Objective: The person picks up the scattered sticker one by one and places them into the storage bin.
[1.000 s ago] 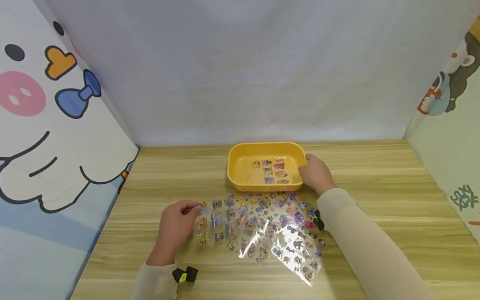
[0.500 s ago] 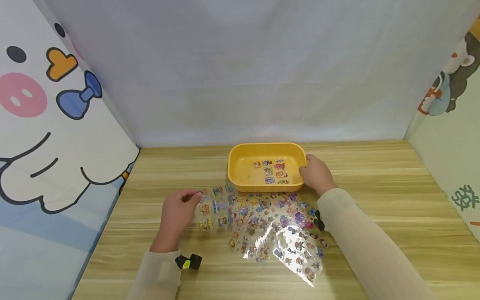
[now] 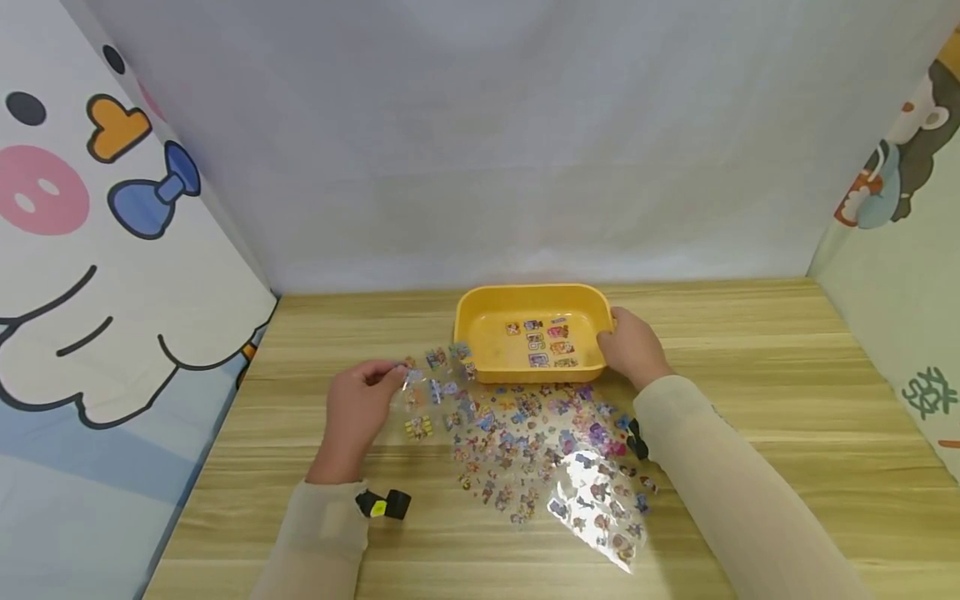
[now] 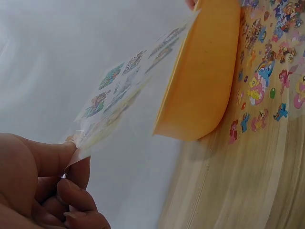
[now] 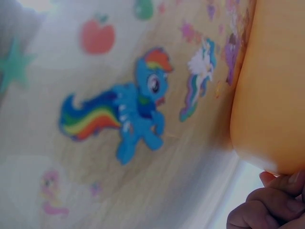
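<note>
My left hand (image 3: 360, 400) pinches the corner of a small clear sticker sheet (image 3: 438, 387) and holds it lifted off the table, its far end near the tray's left wall. In the left wrist view the sheet (image 4: 128, 90) slants up from my fingers (image 4: 57, 162) toward the yellow tray (image 4: 205, 71). My right hand (image 3: 633, 346) grips the right rim of the yellow tray (image 3: 468, 350), which has a sticker sheet (image 3: 542, 340) lying inside. In the right wrist view my fingers (image 5: 267, 205) curl at the tray's edge (image 5: 271, 95).
Several clear sticker sheets (image 3: 555, 450) lie overlapped on the wooden table (image 3: 787, 417) in front of the tray. Cartoon-printed panels (image 3: 97, 250) stand at the left and right, with a white cloth backdrop (image 3: 487, 150) behind.
My left hand has lifted the small sticker sheet up and away from the pile, toward the tray. The right hand has stayed on the tray's rim.
</note>
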Available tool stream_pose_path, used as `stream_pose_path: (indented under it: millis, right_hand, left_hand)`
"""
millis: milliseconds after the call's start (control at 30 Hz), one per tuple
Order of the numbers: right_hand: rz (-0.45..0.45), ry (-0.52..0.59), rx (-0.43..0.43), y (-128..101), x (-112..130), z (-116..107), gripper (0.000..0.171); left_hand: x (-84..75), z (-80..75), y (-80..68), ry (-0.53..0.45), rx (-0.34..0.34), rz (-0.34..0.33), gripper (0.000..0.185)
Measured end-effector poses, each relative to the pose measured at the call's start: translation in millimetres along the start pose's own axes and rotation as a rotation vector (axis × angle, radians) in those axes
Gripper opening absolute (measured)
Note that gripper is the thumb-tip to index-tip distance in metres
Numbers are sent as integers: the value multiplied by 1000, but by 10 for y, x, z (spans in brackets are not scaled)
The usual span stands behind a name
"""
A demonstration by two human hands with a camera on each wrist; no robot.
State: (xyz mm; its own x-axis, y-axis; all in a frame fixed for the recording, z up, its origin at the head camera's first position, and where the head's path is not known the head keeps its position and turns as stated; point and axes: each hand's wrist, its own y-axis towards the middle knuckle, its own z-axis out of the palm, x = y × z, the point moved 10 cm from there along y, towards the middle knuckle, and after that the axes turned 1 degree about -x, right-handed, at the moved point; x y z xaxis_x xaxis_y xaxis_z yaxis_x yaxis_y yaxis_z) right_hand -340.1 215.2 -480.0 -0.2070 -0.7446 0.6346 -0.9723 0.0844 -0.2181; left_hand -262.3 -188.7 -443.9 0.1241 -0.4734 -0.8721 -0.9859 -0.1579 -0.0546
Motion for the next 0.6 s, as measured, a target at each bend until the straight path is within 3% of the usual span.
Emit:
stream_pose_path:
  millis: [167,600]
  right_hand:
    - [-20,-7,-10,3,11,-13,55]
    - [-16,-2,2,28,-11,3,57]
  left_hand:
    - [-74,59,37,-24,7,13,28]
    - [-86,226,200,16,56,-27,29]
